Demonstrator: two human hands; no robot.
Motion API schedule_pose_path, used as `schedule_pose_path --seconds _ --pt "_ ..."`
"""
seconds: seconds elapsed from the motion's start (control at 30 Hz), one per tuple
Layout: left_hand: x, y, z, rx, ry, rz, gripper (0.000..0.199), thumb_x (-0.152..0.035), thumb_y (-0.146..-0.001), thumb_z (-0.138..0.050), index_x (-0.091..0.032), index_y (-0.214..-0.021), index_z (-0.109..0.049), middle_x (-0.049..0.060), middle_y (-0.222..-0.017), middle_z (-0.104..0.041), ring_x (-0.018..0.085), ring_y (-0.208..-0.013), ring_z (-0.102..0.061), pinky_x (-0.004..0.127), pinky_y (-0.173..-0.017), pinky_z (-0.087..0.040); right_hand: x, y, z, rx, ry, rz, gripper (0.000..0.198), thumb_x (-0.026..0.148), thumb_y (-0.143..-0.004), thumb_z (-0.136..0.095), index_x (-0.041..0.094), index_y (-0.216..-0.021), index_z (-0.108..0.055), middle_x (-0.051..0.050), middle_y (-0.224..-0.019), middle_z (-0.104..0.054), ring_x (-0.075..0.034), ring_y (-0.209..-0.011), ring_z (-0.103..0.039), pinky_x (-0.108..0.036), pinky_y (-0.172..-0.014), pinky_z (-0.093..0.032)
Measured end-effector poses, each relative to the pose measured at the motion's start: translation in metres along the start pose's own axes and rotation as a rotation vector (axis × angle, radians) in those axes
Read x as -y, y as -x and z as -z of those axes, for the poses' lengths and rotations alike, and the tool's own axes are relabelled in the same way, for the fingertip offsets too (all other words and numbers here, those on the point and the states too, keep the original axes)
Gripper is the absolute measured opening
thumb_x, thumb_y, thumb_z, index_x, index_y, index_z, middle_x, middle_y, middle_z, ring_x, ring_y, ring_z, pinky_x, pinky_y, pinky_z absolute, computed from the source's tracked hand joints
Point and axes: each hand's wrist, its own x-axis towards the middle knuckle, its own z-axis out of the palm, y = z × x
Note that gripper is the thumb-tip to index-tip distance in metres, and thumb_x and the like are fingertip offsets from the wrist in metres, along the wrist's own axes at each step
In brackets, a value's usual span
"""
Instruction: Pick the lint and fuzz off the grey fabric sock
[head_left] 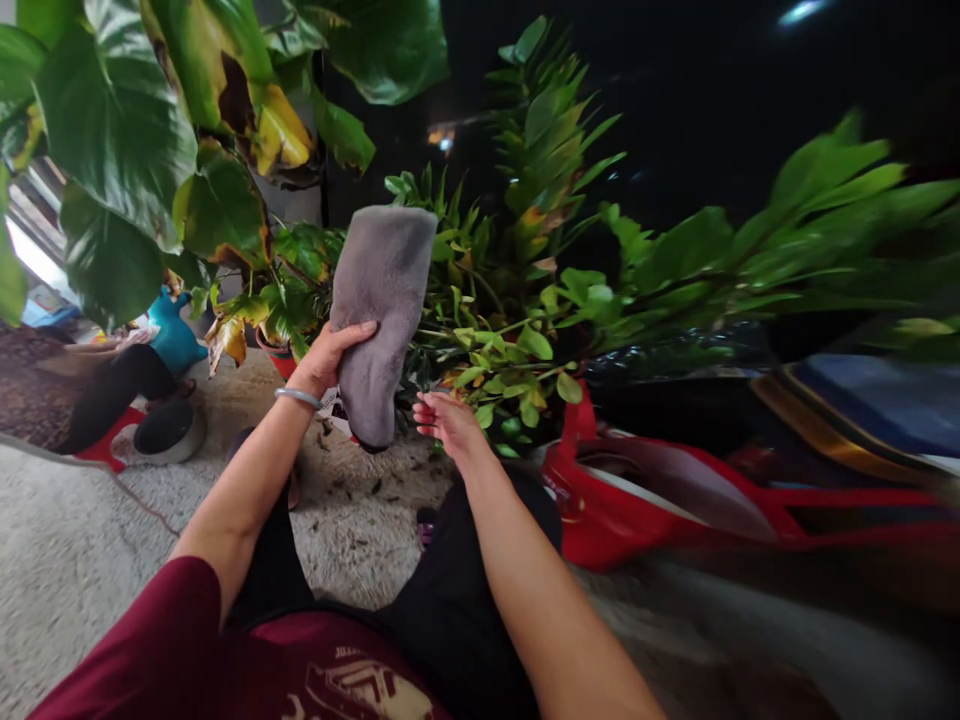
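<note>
My left hand (326, 358), with a bangle (298, 397) at the wrist, grips a grey plush fabric piece (384, 290) by its left side. The thumb lies across its front, and the other fingers are hidden behind it. The piece stands nearly upright, broad at the top and tapering to a darker lower edge. To the right of its lower end, a short distance away, is my right hand (448, 420). Its fingers are curled and drawn together as in a pinch. Whatever they may hold is too small to make out.
Leafy potted plants (517, 330) crowd the front, with large leaves (112, 130) overhead at left. A red bag (615, 510) lies beside my right knee. At left, another person (67, 380) sits near a dark pot (169, 432) and a teal object (174, 330).
</note>
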Motion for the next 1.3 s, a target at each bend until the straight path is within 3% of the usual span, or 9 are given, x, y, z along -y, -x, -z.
schedule_pose_path --seconds 0.1,0.27,0.37,0.53,0.67,0.8,0.93,1.1,1.3 --pt "0.036 0.01 0.008 0.008 -0.145 0.114 0.047 -0.033 -0.051 -0.093 -0.013 -0.091 -0.077 0.008 -0.085 -0.077 0.024 -0.081 -0.071 0.039 -0.085 -0.057 0.0 0.0 0.0 -0.051 -0.018 -0.013 0.007 0.025 -0.08 -0.072 0.02 -0.082 -0.067 0.0 -0.062 -0.072 -0.013 -0.047 -0.063 -0.021 -0.042 -0.049" --pt "0.076 0.063 0.042 0.263 -0.379 0.439 0.037 -0.031 -0.051 -0.095 -0.016 -0.081 -0.079 0.008 -0.078 -0.077 0.027 -0.071 -0.07 0.043 -0.075 -0.056 -0.001 -0.005 0.003 -0.139 -0.006 -0.006 0.01 0.024 -0.079 -0.071 0.022 -0.074 -0.063 0.006 -0.049 -0.062 -0.012 -0.038 -0.054 -0.02 -0.035 -0.04" --pt "0.048 0.063 0.044 0.278 -0.309 0.345 0.039 -0.03 -0.054 -0.094 -0.015 -0.086 -0.079 0.007 -0.082 -0.077 0.025 -0.072 -0.07 0.039 -0.073 -0.056 0.0 -0.006 0.005 -0.11 -0.001 -0.014 0.012 0.022 -0.078 -0.072 0.022 -0.072 -0.062 0.005 -0.051 -0.063 -0.011 -0.04 -0.056 -0.019 -0.037 -0.042" --pt "-0.001 0.016 0.015 0.078 -0.055 0.061 0.058 -0.036 -0.053 -0.093 -0.014 -0.103 -0.076 0.007 -0.094 -0.078 0.024 -0.081 -0.071 0.037 -0.081 -0.057 0.001 -0.003 0.004 -0.046 0.011 -0.019 0.017 0.026 -0.076 -0.079 0.022 -0.079 -0.063 0.002 -0.063 -0.071 -0.011 -0.046 -0.063 -0.021 -0.044 -0.051" --pt "0.03 0.012 0.007 -0.006 -0.15 0.122 0.049 -0.034 -0.051 -0.093 -0.014 -0.093 -0.076 0.007 -0.086 -0.077 0.024 -0.079 -0.071 0.038 -0.083 -0.057 0.001 0.0 0.001 -0.049 -0.019 -0.009 0.01 0.025 -0.078 -0.074 0.02 -0.081 -0.066 0.001 -0.062 -0.071 -0.012 -0.047 -0.063 -0.02 -0.042 -0.05" --pt "0.066 0.049 0.028 0.166 -0.349 0.381 0.037 -0.028 -0.051 -0.092 -0.015 -0.082 -0.078 0.006 -0.077 -0.076 0.026 -0.075 -0.069 0.04 -0.078 -0.057 0.001 -0.001 0.001 -0.12 -0.012 -0.016 0.006 0.023 -0.079 -0.068 0.021 -0.075 -0.064 0.004 -0.051 -0.064 -0.012 -0.041 -0.057 -0.019 -0.037 -0.045" --pt "0.04 0.061 0.041 0.273 -0.363 0.35 0.04 -0.027 -0.051 -0.092 -0.015 -0.087 -0.078 0.006 -0.081 -0.076 0.027 -0.076 -0.069 0.04 -0.076 -0.056 0.001 -0.002 0.002 -0.12 -0.001 -0.016 0.009 0.022 -0.076 -0.072 0.022 -0.074 -0.064 0.005 -0.05 -0.063 -0.012 -0.04 -0.056 -0.02 -0.037 -0.044" --pt "-0.013 0.026 0.034 -0.026 0.007 0.02 0.034 -0.03 -0.063 -0.085 -0.021 -0.093 -0.073 0.004 -0.082 -0.077 0.03 -0.098 -0.071 0.044 -0.092 -0.054 0.0 0.0 0.003 -0.088 0.016 0.004 0.01 0.022 -0.078 -0.077 0.02 -0.077 -0.067 0.001 -0.059 -0.07 -0.011 -0.045 -0.061 -0.018 -0.041 -0.047" --pt "0.047 0.041 0.035 -0.033 -0.106 0.245 0.054 -0.031 -0.049 -0.095 -0.015 -0.096 -0.074 0.005 -0.084 -0.078 0.023 -0.077 -0.071 0.038 -0.08 -0.057 -0.001 -0.001 0.002 -0.068 -0.001 0.005 0.011 0.023 -0.078 -0.076 0.019 -0.076 -0.066 0.0 -0.06 -0.071 -0.012 -0.044 -0.062 -0.02 -0.038 -0.047"
